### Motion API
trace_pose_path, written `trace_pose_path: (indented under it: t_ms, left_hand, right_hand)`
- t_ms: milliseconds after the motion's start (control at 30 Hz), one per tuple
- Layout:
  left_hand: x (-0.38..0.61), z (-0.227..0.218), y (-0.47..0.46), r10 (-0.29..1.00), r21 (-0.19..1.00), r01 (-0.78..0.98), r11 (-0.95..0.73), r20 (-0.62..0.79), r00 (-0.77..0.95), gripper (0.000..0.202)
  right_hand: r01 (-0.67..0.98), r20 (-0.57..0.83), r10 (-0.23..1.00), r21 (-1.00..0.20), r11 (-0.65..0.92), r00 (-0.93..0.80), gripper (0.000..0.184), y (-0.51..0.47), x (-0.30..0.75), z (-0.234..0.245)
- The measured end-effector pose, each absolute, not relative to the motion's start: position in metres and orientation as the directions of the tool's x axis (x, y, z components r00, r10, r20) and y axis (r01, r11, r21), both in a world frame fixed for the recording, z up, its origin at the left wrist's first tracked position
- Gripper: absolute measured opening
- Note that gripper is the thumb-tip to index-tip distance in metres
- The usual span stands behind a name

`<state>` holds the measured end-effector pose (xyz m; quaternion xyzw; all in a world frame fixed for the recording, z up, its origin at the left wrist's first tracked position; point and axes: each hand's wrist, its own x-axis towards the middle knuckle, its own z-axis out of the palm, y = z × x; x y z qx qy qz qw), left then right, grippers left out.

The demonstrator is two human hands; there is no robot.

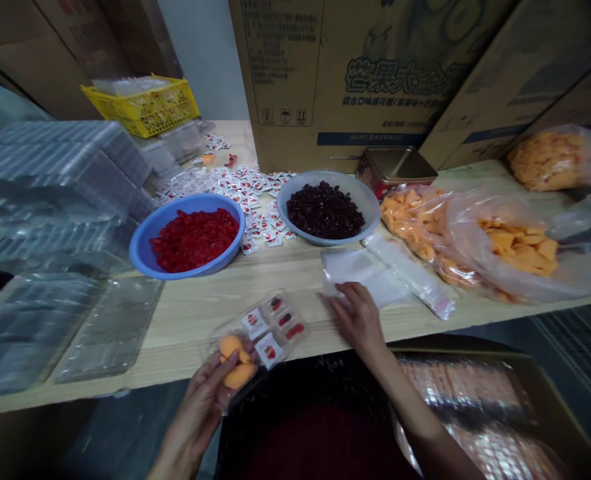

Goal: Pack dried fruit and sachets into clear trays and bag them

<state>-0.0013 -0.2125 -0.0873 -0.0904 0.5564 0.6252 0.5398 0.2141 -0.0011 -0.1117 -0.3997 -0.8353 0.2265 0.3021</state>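
Observation:
My left hand (208, 387) grips one end of a clear plastic tray (288, 353), tilted over the table's front edge. In its compartments lie orange pieces (238, 370), small white packets with a red print (268, 349), and red and dark pieces (294, 330). My right hand (358, 317) is just right of the tray, near a stack of clear flat bags (360, 267). Its fingers are apart and slightly blurred, with nothing visible in them. Another sleeve of clear bags (412, 277) lies beside the stack.
A blue bowl (138, 250) holds red pieces; a pale bowl (295, 230) holds dark ones. White packets (248, 183) spread behind. Bags of orange pieces (518, 247) sit right, stacked clear trays (60, 173) left. Cartons (295, 87) stand behind; an open box (475, 393) is below right.

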Motion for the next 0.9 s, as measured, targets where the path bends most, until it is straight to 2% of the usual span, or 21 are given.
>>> trace_pose_path:
  t_ms: [100,167,267,333,467,567,667,767,900]
  left_hand:
    - [-0.004,-0.087,-0.214,0.538,0.593,-0.79,0.155,-0.721,-0.436,0.041]
    - [-0.005,-0.087,-0.214,0.529,0.591,-0.794,0.144,-0.724,-0.443,0.041]
    - [-0.006,-0.088,-0.216,0.528,0.604,-0.785,0.134,-0.714,-0.46,0.04]
    - [-0.007,-0.088,-0.216,0.529,0.608,-0.782,0.138,-0.713,-0.461,0.039]
    - [-0.008,-0.09,-0.215,0.544,0.595,-0.793,0.13,-0.711,-0.445,0.042]
    - [-0.005,-0.093,-0.209,0.569,0.579,-0.807,0.12,-0.706,-0.422,0.043]
    - [0.0,-0.093,-0.2,0.596,0.562,-0.819,0.112,-0.698,-0.397,0.04]
    - [0.009,-0.089,-0.187,0.617,0.561,-0.822,0.098,-0.682,-0.393,0.036]
    - [0.028,-0.081,-0.16,0.662,0.57,-0.82,0.057,-0.636,-0.396,0.034]
  right_hand:
    - [0.735,0.222,0.817,-0.357,0.577,-0.533,0.018,0.018,0.228,-0.107]
    - [0.78,0.143,0.808,-0.21,0.589,-0.571,0.012,0.026,0.229,-0.105]
    - [0.784,0.009,0.794,-0.152,0.602,-0.608,0.023,0.037,0.225,-0.1]
    - [0.784,-0.058,0.797,-0.236,0.574,-0.601,0.022,0.046,0.225,-0.097]
    - [0.734,-0.109,0.828,-0.537,0.416,-0.55,0.016,0.07,0.235,-0.099]
    - [0.672,-0.182,0.828,-0.686,0.279,-0.53,0.031,0.08,0.247,-0.104]
    - [0.52,-0.292,0.784,-0.853,0.046,-0.548,0.043,0.08,0.256,-0.105]
    - [0.458,-0.326,0.746,-0.888,-0.032,-0.581,0.042,0.076,0.261,-0.103]
    - [0.452,-0.247,0.806,-0.892,0.028,-0.537,0.029,0.071,0.257,-0.104]
